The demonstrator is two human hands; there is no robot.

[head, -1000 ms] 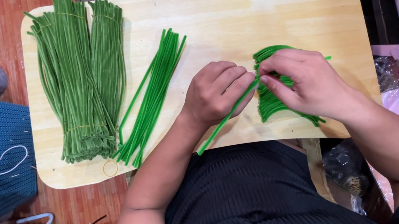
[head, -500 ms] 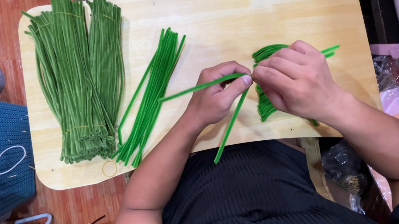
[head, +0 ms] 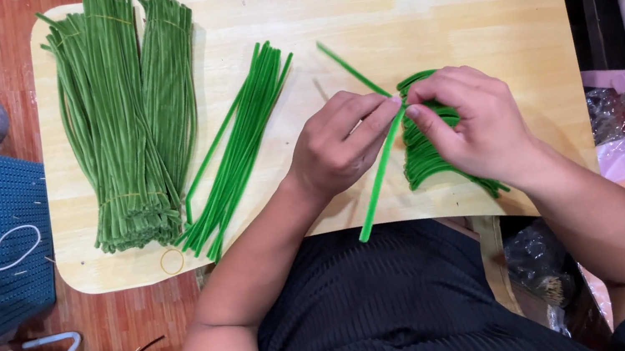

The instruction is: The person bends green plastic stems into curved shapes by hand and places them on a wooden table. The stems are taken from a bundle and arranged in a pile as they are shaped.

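The light wooden table with rounded corners (head: 472,13) carries the work, sorted into heaps from left to right. Largest is the pair of thick bundles of dark green fuzzy stems (head: 122,123) at the left end, each tied with thin bands and lying untouched — by the look of it, stock not yet drawn on. Beside them lies a loose sheaf of bright green straight pipe-cleaner stems (head: 241,153), fanned slightly, with a small yellow rubber band (head: 171,262) on the table by its lower end.

Under the right hand (head: 482,126) sits a stack of bent, curved bright green stems (head: 427,152); these look like the finished pieces, and the stack is smaller than the straight supply, so I judge the work to be well short of halfway.

The piece in hand is a single bright green stem (head: 377,181), folded into a V. The left hand (head: 337,146) pinches it at the bend with fingers closed, and the right hand's fingertips close on it at the same spot — both hands meet just over the bent stack. One leg points up and left across the table, the other runs down past the near edge.
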